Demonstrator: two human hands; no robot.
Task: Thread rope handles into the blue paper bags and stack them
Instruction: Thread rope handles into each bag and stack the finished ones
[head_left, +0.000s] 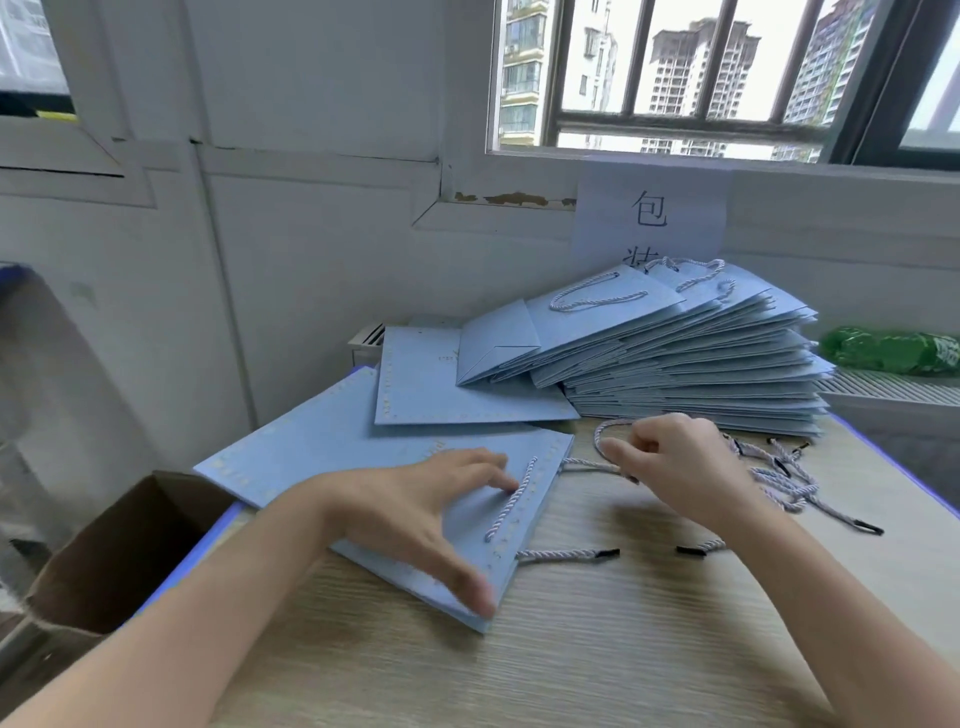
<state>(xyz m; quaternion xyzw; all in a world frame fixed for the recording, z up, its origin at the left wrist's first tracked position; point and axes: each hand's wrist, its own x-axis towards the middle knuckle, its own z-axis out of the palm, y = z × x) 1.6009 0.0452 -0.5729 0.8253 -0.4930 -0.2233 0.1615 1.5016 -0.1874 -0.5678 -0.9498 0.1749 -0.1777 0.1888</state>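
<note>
Setting: wood-grain table (597, 654) stood under a barred window (727, 78); I take the bag under my hands as landmark.
Box: one open cardboard box (119, 551) sat left of that bag, below the table edge.
Left hand: my left hand (426, 509) lay flat, fingers spread and straight, pressing the blue bag (363, 447), I judge to keep it from sliding while the rope was pulled.
Threaded rope: one handle run (511, 499) lay across the bag's near-right edge, its black-tipped tail (571, 555) trailing just right of the bag.
Unthreaded bags: one more flat bag (441, 379) showed behind the landmark; I could not tell whether others lay under it.
Right hand: my right hand (670, 457), just right of the bag, pinched a rope loop (605, 441) with curled fingers, probably drawing it through.
Spare ropes: loose ropes (784, 480) lay tangled farther right, kept within reach; count unclear.
Finished stack: tall fanned stack (701, 364) sat behind-right, too many to count, two handles showing on top.
Bottle: one green bottle (891, 351) lay right of that stack.
</note>
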